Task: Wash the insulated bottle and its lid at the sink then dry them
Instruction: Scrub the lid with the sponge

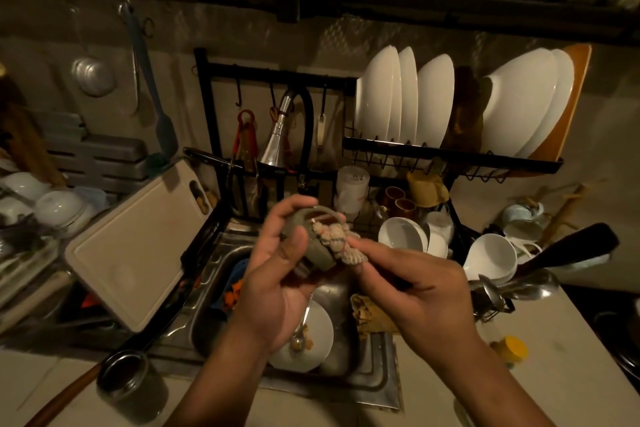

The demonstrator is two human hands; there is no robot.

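Two grips: L fingers (292,210) lid (320,255), R fingers (369,248) scrubber (334,237).

Left hand (277,270) cupped, gripping, right hand (415,288) pinching, forearms converging

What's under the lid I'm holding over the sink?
A white plate with a spoon and food scraps, in the sink. The left hand and wrist cover the plate's left part, hiding anything there.

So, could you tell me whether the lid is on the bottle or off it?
Off: the left hand grips the lid alone above the sink, nothing attached, while the right hand holds a cloth against it.
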